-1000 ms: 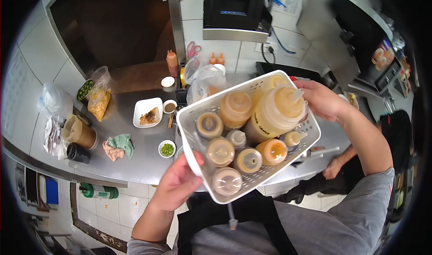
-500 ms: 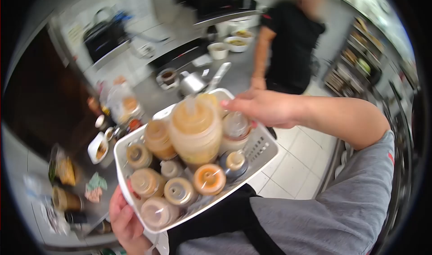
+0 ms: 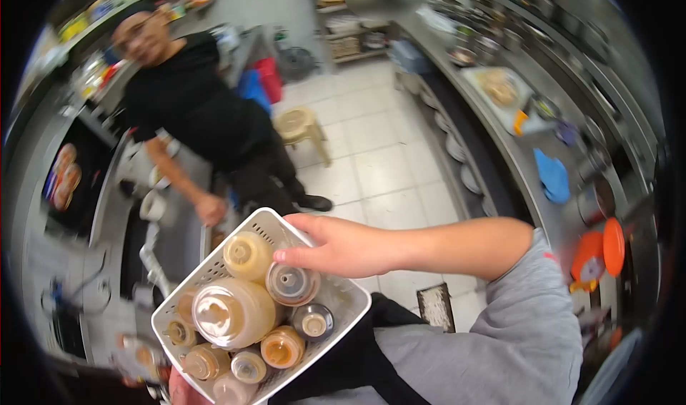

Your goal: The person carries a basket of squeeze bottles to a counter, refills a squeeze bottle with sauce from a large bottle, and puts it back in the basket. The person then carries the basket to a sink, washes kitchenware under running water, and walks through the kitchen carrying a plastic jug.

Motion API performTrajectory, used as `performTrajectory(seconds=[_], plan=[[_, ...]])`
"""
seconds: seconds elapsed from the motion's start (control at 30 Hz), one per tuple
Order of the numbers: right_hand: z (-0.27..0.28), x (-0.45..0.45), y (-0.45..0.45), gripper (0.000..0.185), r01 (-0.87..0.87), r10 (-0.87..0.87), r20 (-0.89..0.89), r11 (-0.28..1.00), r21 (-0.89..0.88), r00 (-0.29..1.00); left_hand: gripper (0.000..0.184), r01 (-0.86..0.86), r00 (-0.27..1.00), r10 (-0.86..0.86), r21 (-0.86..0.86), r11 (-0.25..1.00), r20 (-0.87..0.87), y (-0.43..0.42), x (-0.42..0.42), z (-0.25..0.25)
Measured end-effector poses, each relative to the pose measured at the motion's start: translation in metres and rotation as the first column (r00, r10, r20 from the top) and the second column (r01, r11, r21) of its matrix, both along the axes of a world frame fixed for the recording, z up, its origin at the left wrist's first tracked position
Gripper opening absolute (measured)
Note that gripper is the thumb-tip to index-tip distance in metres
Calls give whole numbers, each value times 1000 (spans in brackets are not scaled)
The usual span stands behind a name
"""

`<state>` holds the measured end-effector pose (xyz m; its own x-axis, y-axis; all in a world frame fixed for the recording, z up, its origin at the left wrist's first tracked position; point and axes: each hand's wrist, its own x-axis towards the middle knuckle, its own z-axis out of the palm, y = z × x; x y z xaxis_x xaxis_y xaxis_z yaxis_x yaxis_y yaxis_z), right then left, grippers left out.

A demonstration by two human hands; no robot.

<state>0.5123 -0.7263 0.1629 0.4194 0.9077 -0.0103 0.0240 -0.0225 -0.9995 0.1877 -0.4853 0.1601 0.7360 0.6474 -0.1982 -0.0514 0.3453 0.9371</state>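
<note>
A white plastic basket [image 3: 349, 306] with slotted sides is held in front of my body, tilted. Several squeeze bottles of sauce stand packed in it, the largest a wide clear bottle [image 3: 232, 312] with a pale sauce. Around that one are a yellowish bottle [image 3: 248, 255], a grey-capped bottle [image 3: 291, 283], a dark bottle [image 3: 313, 323] and an orange bottle [image 3: 282, 347]. My right hand [image 3: 332, 246] grips the far right rim, thumb inside over the bottles. At the lower left, my left hand [image 3: 184, 391] holds the opposite side, mostly hidden by the basket.
A person in black [image 3: 189, 105] stands ahead on the left beside a steel counter [image 3: 182, 237]. A stool [image 3: 299, 125] is on the tiled floor [image 3: 354, 155]. Along the right runs another counter [image 3: 493, 130] with a cutting board [image 3: 500, 90], a blue cloth [image 3: 552, 175] and pans.
My view has swung to the right, bringing the aisle and right-hand counter into sight. The basket stays in both hands and now sits lower and further left in view.
</note>
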Motion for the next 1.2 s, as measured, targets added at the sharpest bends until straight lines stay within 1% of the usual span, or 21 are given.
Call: performTrajectory(seconds=[0.03, 0.07, 0.13, 0.17, 0.2, 0.27, 0.3, 0.4, 0.47, 0.53, 0.57, 0.6, 0.67, 0.7, 0.77, 0.8, 0.93, 0.97, 1.07, 1.13, 1.2], plan=[[-11, 6, -22, 56, 57, -57, -28, 998, 13, 998, 55, 117, 993, -117, -8, 993, -27, -3, 31, -5], [-30, 11, -38, 56, 109, -108, -63, 994, 5, 992, 53, 143, 961, -120, 78, 987, -248, -7, 57, -6], [-70, 24, -65, 53, 332, -308, -136, 916, 226, 942, 57, 152, 986, -148, 45, 987, -80, -29, 123, -34], [-78, 29, -78, 51, 413, -374, -196, 881, 231, 907, 44, 312, 949, -315, 98, 945, 12, -36, 151, -41], [-89, 37, -90, 51, 449, -406, -220, 869, 207, 887, 44, 346, 938, -346, 76, 935, -14, -34, 174, -51], [-109, 56, -107, 51, 546, -514, -203, 821, 168, 834, 33, 564, 826, -558, -110, 818, 82, -23, 215, -71], [-112, 66, -114, 50, 580, -544, -215, 798, 165, 811, 28, 530, 846, -532, -77, 844, -11, -34, 240, -73], [-126, 103, -128, 50, 642, -604, -251, 758, 113, 757, 28, 552, 821, -562, -109, 827, -99, -36, 310, -95], [-136, 139, -133, 50, 680, -646, -247, 727, 89, 723, 27, 516, 835, -527, -109, 850, -158, -57, 366, -100], [-145, 173, -135, 51, 709, -676, -254, 703, 60, 692, 24, 470, 844, -450, -3, 883, -292, -78, 428, -100], [-146, 190, -136, 53, 734, -713, -266, 679, -28, 649, 24, 556, 785, -561, -100, 825, -265, -61, 455, -112], [-141, 212, -138, 54, 750, -739, -253, 658, -72, 624, 21, 628, 731, -634, -115, 770, -253, -47, 485, -126], [-128, 251, -141, 57, 789, -792, -250, 598, -139, 557, 20, 695, 675, -694, -100, 712, -250, -44, 544, -145], [-121, 266, -142, 59, 811, -818, -258, 562, -164, 514, 20, 692, 674, -697, -121, 712, -243, -47, 569, -144], [-111, 300, -151, 60, 828, -849, -220, 522, -203, 481, 17, 775, 583, -774, -119, 621, -246, -57, 628, -140], [-108, 316, -152, 61, 844, -872, -202, 484, -230, 445, 17, 777, 580, -779, -127, 617, -238, -58, 653, -141], [-99, 376, -149, 60, 921, -922, -247, 347, -176, 300, 12, 840, 504, -823, -75, 538, -262, -64, 740, -136], [-101, 393, -153, 61, 904, -914, -245, 375, -207, 323, 13, 846, 484, -833, -101, 524, -267, -68, 759, -133], [-112, 449, -150, 62, 917, -914, -253, 363, -165, 317, 18, 852, 445, -839, -139, 504, -313, -66, 813, -138], [-129, 494, -150, 64, 901, -904, -262, 390, -190, 336, 20, 814, 484, -814, -175, 553, -321, -67, 846, -146], [-146, 547, -148, 65, 866, -885, -220, 453, -210, 410, 18, 777, 537, -790, -191, 599, -295, -61, 882, -159]])
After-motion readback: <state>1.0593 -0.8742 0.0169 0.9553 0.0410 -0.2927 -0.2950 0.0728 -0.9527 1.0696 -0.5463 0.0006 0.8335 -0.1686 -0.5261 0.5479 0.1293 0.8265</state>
